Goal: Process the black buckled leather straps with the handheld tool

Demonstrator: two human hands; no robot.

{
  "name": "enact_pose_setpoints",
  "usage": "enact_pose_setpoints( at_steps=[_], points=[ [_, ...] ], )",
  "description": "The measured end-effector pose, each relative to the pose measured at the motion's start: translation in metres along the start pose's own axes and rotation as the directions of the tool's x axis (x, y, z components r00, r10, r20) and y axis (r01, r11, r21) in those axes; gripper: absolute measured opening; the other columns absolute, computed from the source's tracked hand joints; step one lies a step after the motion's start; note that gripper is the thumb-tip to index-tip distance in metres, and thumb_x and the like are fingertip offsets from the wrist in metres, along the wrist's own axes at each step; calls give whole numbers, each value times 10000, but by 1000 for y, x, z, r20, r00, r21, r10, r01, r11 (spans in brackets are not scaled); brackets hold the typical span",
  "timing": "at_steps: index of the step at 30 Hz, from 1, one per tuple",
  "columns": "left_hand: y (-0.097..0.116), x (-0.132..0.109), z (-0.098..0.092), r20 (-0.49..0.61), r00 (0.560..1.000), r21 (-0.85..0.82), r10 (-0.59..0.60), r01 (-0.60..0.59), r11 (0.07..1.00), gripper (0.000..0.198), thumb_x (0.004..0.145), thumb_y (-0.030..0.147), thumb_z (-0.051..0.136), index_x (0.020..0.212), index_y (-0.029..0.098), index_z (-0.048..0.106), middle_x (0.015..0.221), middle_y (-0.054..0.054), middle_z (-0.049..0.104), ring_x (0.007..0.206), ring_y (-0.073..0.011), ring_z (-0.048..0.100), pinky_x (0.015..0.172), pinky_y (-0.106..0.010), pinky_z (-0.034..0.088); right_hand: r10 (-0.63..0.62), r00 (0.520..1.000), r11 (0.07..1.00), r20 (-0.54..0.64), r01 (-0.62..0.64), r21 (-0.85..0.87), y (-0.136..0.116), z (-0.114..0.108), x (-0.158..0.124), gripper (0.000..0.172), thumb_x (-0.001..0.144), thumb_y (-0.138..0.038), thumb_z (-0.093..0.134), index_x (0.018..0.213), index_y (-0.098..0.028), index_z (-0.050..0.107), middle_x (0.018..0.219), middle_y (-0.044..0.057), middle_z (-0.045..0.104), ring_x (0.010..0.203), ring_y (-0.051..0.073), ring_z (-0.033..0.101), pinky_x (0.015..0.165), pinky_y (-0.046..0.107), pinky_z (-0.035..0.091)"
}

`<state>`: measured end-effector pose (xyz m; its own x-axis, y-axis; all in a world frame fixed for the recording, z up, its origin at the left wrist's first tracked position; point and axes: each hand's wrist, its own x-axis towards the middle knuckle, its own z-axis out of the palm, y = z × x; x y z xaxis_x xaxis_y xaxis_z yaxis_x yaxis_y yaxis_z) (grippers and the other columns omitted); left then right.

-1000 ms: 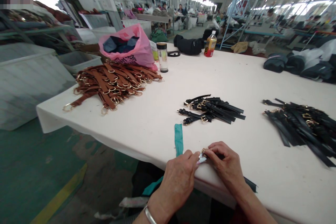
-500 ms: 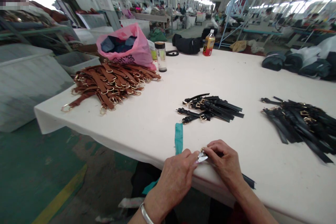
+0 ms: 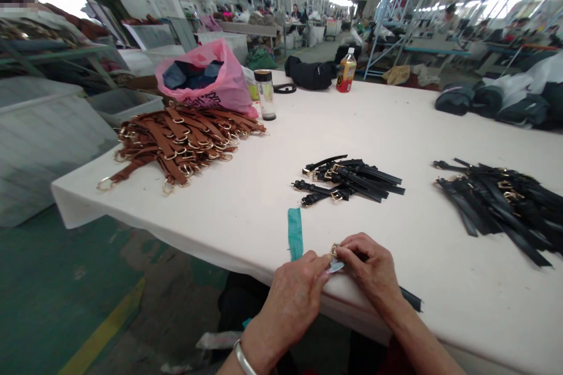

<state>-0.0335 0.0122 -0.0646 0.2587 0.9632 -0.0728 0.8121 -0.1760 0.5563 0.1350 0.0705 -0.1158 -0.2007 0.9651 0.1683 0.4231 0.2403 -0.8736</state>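
Observation:
At the table's front edge, my left hand (image 3: pixel 297 293) is closed around small thread snips, whose silver blades (image 3: pixel 336 265) stick out past the fingertips; the handles are hidden. My right hand (image 3: pixel 369 263) pinches a black buckle strap (image 3: pixel 411 299) by its gold buckle (image 3: pixel 335 250). The strap's tail comes out under the right wrist, and its middle is hidden by the hand. The blades lie just below the buckle. A teal cloth strip (image 3: pixel 295 234) lies flat beyond my left hand. Farther in is a small pile of black buckle straps (image 3: pixel 352 179).
A larger pile of black straps (image 3: pixel 501 199) is at the right. Brown straps with gold rings (image 3: pixel 176 140) are heaped at the left, by a pink bag (image 3: pixel 224 82) and a glass flask (image 3: pixel 265 96). A drink bottle (image 3: pixel 346 73) stands at the back.
The snips' blades were spread and now look closer together. The gold buckle shows more above my right fingertips. The whole view has shifted slightly.

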Motion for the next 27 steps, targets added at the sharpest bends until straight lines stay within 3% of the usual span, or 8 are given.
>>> enact_pose_setpoints(
  at_steps=[27],
  points=[
    [2,0,-3,3,1000,28,-8,8,1000,285,937,238,327,1115,270,548,864,-22,625,754,-184,623,690,-281,470,10,1000,999,8,-9,-52,0,1,0,152,775,-322,630,672,-225,684,753,12,664,688,150,602,664,252,452]
  ],
)
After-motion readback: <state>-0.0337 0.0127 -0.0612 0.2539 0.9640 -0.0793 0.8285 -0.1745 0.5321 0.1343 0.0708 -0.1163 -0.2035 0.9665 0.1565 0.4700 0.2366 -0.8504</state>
